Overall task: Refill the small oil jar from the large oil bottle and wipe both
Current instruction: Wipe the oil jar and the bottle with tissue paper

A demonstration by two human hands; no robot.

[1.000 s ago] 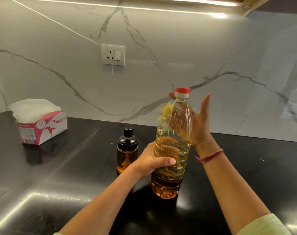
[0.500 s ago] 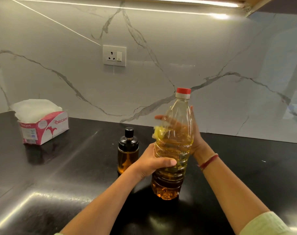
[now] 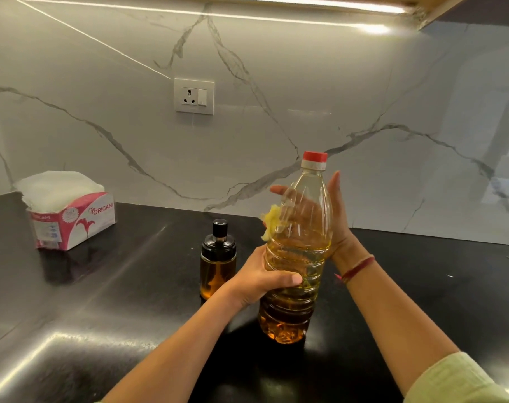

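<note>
Our left hand and right hand are both on the large oil bottle, which stands upright on the black counter just in front of us.

Far left, near the marble wall, sits an open tissue box with white tissues heaped at its top. Right of it, and just left of the bottle without touching it, stands the small oil jar, its black lid on and amber oil filling most of the glass.

Next comes our left hand, fingers and thumb wrapped round the bottle's ribbed lower body to steady it. Above it, a crumpled, yellow-stained tissue wad shows at the bottle's left shoulder. The bottle's red cap is screwed on, and the oil reaches about halfway up.

Our right hand lies flat against the bottle's far side, fingers straight and seen through the plastic, apparently pressing the wad to it.

With both containers closed and the jar well filled, we judge the pouring done and the wiping of the bottle under way. Whether the jar has been wiped, we cannot tell.
</note>
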